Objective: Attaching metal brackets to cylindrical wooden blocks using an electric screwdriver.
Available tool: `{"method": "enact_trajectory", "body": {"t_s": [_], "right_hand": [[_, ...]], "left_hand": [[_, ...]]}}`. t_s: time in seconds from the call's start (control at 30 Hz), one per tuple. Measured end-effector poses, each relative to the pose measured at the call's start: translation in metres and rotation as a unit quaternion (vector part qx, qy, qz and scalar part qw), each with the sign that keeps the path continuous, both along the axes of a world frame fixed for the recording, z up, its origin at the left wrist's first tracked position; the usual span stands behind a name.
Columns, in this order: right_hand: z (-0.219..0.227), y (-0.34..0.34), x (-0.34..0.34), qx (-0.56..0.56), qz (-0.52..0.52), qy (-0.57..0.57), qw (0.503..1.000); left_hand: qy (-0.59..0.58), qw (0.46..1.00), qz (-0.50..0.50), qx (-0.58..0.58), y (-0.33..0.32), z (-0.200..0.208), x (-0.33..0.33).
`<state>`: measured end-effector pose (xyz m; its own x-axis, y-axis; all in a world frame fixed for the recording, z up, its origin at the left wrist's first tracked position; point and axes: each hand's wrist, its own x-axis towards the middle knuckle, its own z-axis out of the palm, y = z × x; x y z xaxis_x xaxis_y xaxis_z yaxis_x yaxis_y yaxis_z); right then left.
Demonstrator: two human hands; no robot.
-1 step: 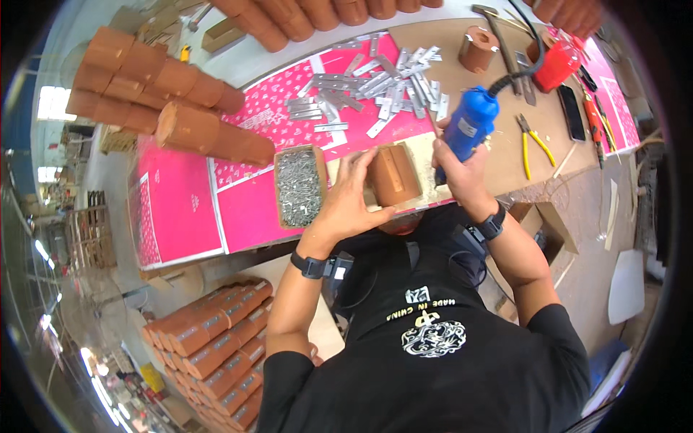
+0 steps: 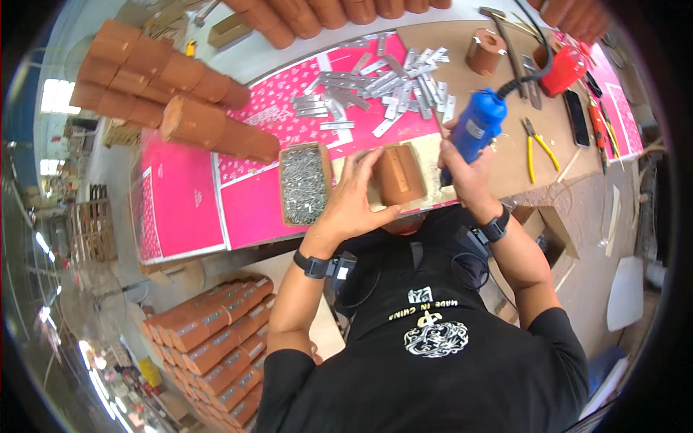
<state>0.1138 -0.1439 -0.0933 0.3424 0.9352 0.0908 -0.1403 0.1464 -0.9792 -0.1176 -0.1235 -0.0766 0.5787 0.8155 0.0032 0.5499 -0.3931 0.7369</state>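
Observation:
My left hand [image 2: 354, 198] grips a short reddish-brown cylindrical block [image 2: 399, 175], fingers at its far end and thumb at its near end. The block lies on its side on a pale board [image 2: 434, 162], with a narrow flat band along its top. In my right hand [image 2: 469, 173] is a blue power tool [image 2: 478, 124] with a black cord. Its dark lower end points down just right of the block, apart from it. Left of my left hand stands an open box of screws [image 2: 303, 184]. Loose metal strips [image 2: 375, 83] lie in a heap beyond the block.
Brown cylinders are stacked at the left [image 2: 144, 72], along the back and below the table [image 2: 216, 339]. Rightward on the table lie yellow-handled pliers [image 2: 538, 148], a phone [image 2: 576, 117], a hammer [image 2: 509, 43] and a red bottle [image 2: 563, 71]. A cardboard box [image 2: 545, 224] stands below the table's right edge.

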Motion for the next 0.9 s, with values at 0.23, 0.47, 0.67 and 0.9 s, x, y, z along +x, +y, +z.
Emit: {"method": "enact_trajectory", "body": {"t_s": [0.23,0.47,0.67,0.9], "right_hand": [[-0.006,0.0,0.009,0.015,-0.004,-0.001,1.0],[-0.002,0.004,0.01,-0.009,0.006,-0.025,1.0],[-0.005,0.011,-0.001,0.006,0.003,-0.047,0.999],[0.044,-0.017,-0.005,-0.2,-0.006,-0.132,0.971]], "left_hand": [[0.116,0.959,0.204,0.157,-0.001,0.003,-0.056],[0.228,0.94,0.214,0.137,0.012,-0.015,-0.074],[0.206,0.939,0.244,0.126,0.017,-0.012,-0.082],[0.083,0.929,0.285,0.22,0.02,-0.063,-0.052]]}}
